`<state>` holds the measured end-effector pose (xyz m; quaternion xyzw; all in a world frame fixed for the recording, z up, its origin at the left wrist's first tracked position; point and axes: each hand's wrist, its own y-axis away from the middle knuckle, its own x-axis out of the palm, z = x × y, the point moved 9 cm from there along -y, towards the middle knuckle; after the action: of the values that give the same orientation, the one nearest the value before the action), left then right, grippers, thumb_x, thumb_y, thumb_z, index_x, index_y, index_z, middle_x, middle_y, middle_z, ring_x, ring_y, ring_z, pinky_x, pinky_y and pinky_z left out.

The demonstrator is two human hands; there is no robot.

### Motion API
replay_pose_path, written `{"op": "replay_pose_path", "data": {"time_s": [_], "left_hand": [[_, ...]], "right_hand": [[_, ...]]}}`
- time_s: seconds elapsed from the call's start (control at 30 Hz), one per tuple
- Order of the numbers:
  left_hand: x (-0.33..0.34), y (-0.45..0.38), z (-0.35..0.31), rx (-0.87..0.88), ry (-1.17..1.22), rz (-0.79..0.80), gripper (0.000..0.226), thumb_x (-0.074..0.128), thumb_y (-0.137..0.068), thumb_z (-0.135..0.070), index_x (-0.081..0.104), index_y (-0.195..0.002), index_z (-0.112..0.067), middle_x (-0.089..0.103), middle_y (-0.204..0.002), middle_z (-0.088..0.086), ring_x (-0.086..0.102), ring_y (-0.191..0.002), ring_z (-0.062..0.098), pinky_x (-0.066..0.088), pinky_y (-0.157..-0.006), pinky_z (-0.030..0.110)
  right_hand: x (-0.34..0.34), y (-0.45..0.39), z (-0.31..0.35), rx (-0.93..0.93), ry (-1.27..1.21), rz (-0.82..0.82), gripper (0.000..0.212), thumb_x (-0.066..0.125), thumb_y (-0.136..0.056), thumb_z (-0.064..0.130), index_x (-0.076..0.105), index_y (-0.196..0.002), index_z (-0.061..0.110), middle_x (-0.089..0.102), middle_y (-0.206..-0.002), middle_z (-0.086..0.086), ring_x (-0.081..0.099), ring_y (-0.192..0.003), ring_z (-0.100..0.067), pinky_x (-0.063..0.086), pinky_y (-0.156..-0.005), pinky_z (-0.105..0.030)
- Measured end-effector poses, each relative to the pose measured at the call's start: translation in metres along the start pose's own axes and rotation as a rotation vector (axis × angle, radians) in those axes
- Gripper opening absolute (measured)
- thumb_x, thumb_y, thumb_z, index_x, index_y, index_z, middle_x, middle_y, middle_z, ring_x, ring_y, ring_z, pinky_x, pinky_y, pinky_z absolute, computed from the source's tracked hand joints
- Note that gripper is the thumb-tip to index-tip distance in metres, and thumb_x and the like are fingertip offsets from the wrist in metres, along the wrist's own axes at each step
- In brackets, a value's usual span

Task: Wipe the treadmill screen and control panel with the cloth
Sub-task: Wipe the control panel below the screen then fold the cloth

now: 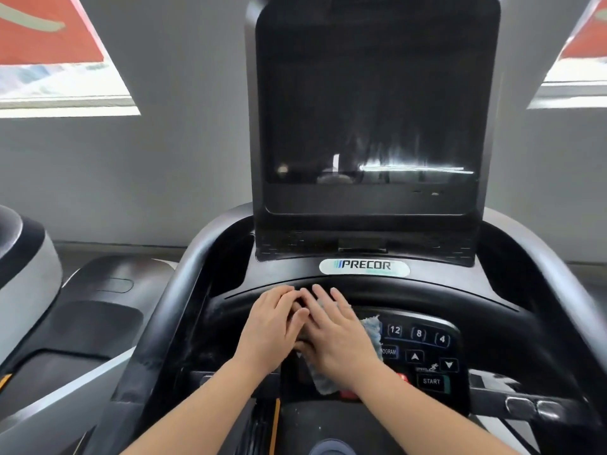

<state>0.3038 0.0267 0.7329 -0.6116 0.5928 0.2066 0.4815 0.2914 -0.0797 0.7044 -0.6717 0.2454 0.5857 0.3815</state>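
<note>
Your hands [308,330] lie on the cloth [372,330], left of the START button [431,381], below the screen [371,119].

Both forearms are bare with no sleeves in view; the left hand [269,326] and right hand [338,336] wear nothing.

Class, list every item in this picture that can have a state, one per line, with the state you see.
screen: off, dark, streaked reflections
cloth: crumpled, pressed flat on the control panel
left hand: open, flat, fingers overlapping the right
right hand: open, flat on the cloth
START button: uncovered, untouched
</note>
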Motion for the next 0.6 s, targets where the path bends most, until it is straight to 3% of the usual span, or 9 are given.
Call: {"op": "replay_pose_path", "data": {"time_s": [0.2, 0.37, 0.5, 0.6], "left_hand": [[0.034, -0.013, -0.028, 0.121, -0.067, 0.096, 0.053, 0.037, -0.103, -0.051, 0.064, -0.129, -0.014, 0.062, -0.132, 0.002, 0.054, -0.126, 0.019, 0.041, -0.11, 0.035], [0.036, -0.009, -0.02, 0.081, -0.058, 0.071, 0.052, 0.038, -0.102, -0.049, 0.064, -0.129, -0.014, 0.063, -0.131, 0.002, 0.054, -0.125, 0.019, 0.038, -0.11, 0.031], [0.025, 0.006, 0.007, 0.061, -0.121, 0.048, 0.054, 0.034, -0.104, -0.051, 0.065, -0.127, -0.013, 0.064, -0.129, 0.003, 0.057, -0.123, 0.02, 0.048, -0.106, 0.04], [0.018, 0.017, 0.024, 0.057, -0.192, 0.031, 0.061, 0.027, -0.107, -0.054, 0.064, -0.128, -0.011, 0.062, -0.132, 0.005, 0.056, -0.125, 0.023, 0.042, -0.112, 0.042]], "right_hand": [[-0.014, 0.085, -0.127, 0.454, 0.057, 0.026, 0.069, 0.025, -0.101, 0.056, 0.033, -0.153, 0.012, 0.033, -0.159, -0.012, 0.023, -0.15, -0.03, 0.021, -0.119, -0.055], [-0.018, 0.142, -0.166, 0.793, -0.012, -0.133, 0.076, 0.016, -0.102, 0.056, 0.04, -0.147, 0.0, 0.042, -0.151, -0.022, 0.033, -0.143, -0.04, 0.024, -0.117, -0.059], [-0.02, 0.123, -0.152, 0.821, 0.006, -0.185, 0.073, 0.02, -0.102, 0.051, 0.038, -0.146, -0.004, 0.044, -0.148, -0.026, 0.031, -0.142, -0.046, 0.022, -0.116, -0.062], [-0.02, 0.083, -0.119, 0.683, 0.024, -0.164, 0.07, 0.029, -0.1, 0.047, 0.04, -0.146, -0.003, 0.043, -0.151, -0.022, 0.029, -0.145, -0.042, 0.02, -0.118, -0.06]]}}
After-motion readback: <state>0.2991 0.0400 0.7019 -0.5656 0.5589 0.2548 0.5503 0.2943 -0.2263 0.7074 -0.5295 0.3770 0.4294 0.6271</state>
